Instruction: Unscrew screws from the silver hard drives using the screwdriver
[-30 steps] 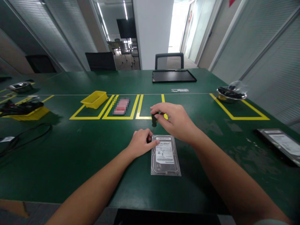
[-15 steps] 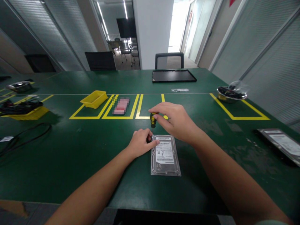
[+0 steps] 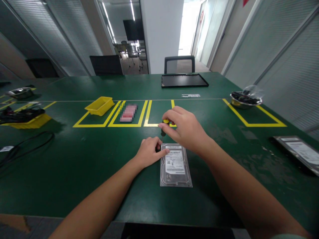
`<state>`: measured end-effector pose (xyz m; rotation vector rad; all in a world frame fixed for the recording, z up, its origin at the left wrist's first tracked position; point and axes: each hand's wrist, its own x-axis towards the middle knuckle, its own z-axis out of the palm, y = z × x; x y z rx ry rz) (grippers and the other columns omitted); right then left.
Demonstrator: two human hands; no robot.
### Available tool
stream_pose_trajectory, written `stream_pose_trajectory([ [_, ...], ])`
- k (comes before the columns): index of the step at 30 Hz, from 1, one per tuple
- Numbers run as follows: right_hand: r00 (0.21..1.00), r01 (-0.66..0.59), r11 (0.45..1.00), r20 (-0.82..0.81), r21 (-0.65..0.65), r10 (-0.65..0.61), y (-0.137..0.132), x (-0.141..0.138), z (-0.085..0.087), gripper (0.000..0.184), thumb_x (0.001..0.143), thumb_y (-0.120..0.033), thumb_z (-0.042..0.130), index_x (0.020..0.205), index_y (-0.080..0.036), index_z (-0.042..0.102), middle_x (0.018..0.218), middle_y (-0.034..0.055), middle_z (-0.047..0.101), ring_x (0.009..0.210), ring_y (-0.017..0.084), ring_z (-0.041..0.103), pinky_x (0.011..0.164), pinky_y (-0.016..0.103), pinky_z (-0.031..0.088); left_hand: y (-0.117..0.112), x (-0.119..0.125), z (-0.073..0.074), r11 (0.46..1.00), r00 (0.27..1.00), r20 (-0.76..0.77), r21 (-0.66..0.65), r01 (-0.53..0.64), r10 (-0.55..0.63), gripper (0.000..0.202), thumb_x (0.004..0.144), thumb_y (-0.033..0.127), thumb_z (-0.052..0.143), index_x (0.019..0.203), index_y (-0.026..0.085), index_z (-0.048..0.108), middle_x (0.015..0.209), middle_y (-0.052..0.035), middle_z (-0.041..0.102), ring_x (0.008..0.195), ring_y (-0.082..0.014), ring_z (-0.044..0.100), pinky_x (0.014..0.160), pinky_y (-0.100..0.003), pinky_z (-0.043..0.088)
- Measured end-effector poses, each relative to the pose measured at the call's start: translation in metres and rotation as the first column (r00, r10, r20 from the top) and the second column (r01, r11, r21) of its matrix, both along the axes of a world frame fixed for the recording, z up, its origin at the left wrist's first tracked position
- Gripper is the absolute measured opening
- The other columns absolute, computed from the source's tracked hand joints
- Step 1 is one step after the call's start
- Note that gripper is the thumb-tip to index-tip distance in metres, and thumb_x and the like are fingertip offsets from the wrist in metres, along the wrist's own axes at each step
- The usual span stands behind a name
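While the hard drive [image 3: 175, 167] lies label up on the table [image 3: 94, 186], the left hand [image 3: 149, 152] grips its 11 o'clock corner, thumb on top, fingers curled beside the edge. The right hand [image 3: 183, 127] pinches a screwdriver [image 3: 163, 132] between thumb and fingers, shaft pointing down at that corner; tip contact unconfirmed. From the drive: second drive [image 3: 300, 151] at 3 o'clock, yellow tray [image 3: 101, 108] at 10, framed screen [image 3: 184, 80] at 12.

Office with chairs [image 3: 106, 65] and blinds [image 3: 74, 28]
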<state>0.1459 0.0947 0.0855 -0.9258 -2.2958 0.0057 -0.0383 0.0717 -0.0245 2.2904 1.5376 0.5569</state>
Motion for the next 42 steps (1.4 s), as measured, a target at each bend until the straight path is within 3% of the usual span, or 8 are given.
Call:
stream_pose_trajectory([
  [6,1.000,-0.003,1.000,-0.007,-0.009,0.003,0.0013,-0.0012,-0.0019,0.020,0.093,-0.034,0.055,0.094,-0.016,0.063,0.090,0.0064,0.059,0.084,0.018,0.053,0.075,0.031,0.040,-0.0003,0.0012,0.0019,1.000,1.000,0.001,-0.002,-0.008,0.008,0.037,0.085,0.057,0.061,0.086,0.021,0.055,0.079,0.0001,0.064,0.077,-0.0219,0.056,0.071,-0.034,0.034],
  [13,0.984,-0.160,0.986,-0.086,-0.037,0.156,0.0022,-0.0002,0.0001,0.021,0.093,-0.019,0.050,0.105,-0.014,0.067,0.103,0.0095,0.069,0.097,0.019,0.062,0.088,0.034,0.047,0.0002,0.0005,0.0004,1.000,1.000,0.005,-0.001,-0.005,0.005,0.037,0.084,0.057,0.061,0.085,0.021,0.054,0.079,0.0005,0.064,0.077,-0.0213,0.056,0.070,-0.034,0.033],
  [18,0.983,-0.169,0.985,-0.077,-0.020,0.167,0.0033,0.0007,0.0000,0.030,0.088,-0.011,0.048,0.110,-0.011,0.068,0.111,0.0098,0.072,0.103,0.021,0.065,0.094,0.037,0.048,0.0007,-0.0004,-0.0007,1.000,1.000,0.011,-0.005,-0.005,0.005,0.037,0.084,0.057,0.062,0.085,0.021,0.054,0.078,0.0004,0.064,0.076,-0.0212,0.055,0.070,-0.034,0.033],
  [25,0.983,-0.174,0.984,-0.065,-0.023,0.173,0.0039,0.0015,-0.0002,0.035,0.089,-0.008,0.043,0.112,-0.012,0.069,0.116,0.0092,0.071,0.107,0.020,0.064,0.095,0.036,0.048,0.0003,-0.0007,-0.0002,1.000,1.000,0.012,-0.010,0.000,0.000,0.037,0.084,0.057,0.061,0.086,0.021,0.055,0.079,0.0001,0.064,0.078,-0.0216,0.055,0.070,-0.034,0.033],
  [31,0.979,-0.185,0.982,-0.094,-0.045,0.181,0.0046,-0.0008,-0.0021,0.017,0.091,-0.023,0.060,0.104,-0.014,0.068,0.105,0.0066,0.073,0.096,0.019,0.065,0.088,0.034,0.049,0.0012,-0.0003,-0.0011,1.000,1.000,0.004,-0.006,-0.002,0.002,0.037,0.084,0.058,0.060,0.086,0.021,0.054,0.080,-0.0003,0.065,0.077,-0.0218,0.055,0.071,-0.034,0.033],
  [36,0.972,-0.201,0.980,-0.124,0.005,0.200,0.0074,-0.0026,-0.0048,0.014,0.088,-0.015,0.061,0.099,-0.013,0.069,0.104,0.0090,0.070,0.097,0.018,0.063,0.088,0.033,0.049,0.0015,0.0002,-0.0029,1.000,1.000,0.006,0.006,-0.004,0.003,0.038,0.084,0.058,0.061,0.086,0.021,0.055,0.079,0.0001,0.064,0.076,-0.0213,0.054,0.069,-0.034,0.032],
  [42,0.974,-0.175,0.984,-0.140,0.026,0.177,0.0075,-0.0020,-0.0055,0.022,0.087,-0.010,0.055,0.103,-0.013,0.070,0.104,0.0105,0.066,0.097,0.018,0.061,0.086,0.033,0.050,0.0014,-0.0006,-0.0033,1.000,1.000,0.021,0.005,-0.003,0.003,0.037,0.084,0.056,0.063,0.087,0.021,0.055,0.079,0.0012,0.064,0.076,-0.0206,0.054,0.069,-0.034,0.032],
])
